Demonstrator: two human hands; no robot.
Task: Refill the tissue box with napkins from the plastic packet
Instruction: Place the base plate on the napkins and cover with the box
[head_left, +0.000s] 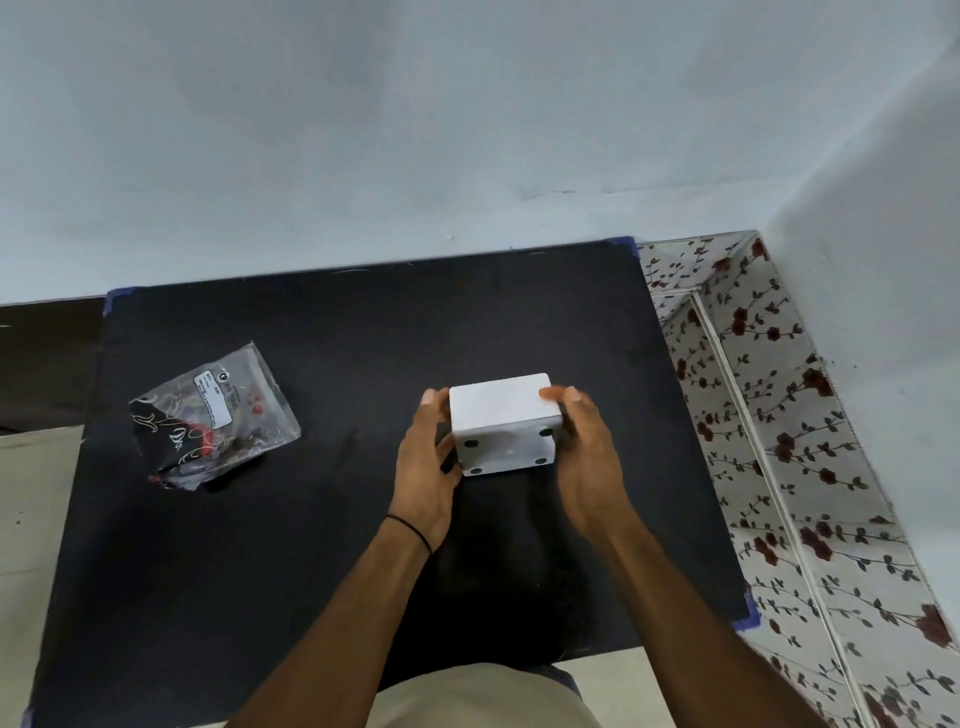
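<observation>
The small white hard-shelled tissue box is tipped on its side over the middle of the black mat-covered tabletop, its underside with four dark round feet turned toward the person. The left hand and right hand clamp it between them, each grip closed against one end of the box, fingers wrapped over the far edges.

The risk I see is a slip: the shell looks smooth, and if the base is pried off with a jerk, a half could drop onto the tabletop. I cannot tell whether anything is inside the box; its opening faces away.

Well apart to the left lies the crinkled clear plastic packet with a white label, flat on the tabletop, holding dark printed napkins with a touch of red. It looks unopened, though I cannot be sure.
</observation>
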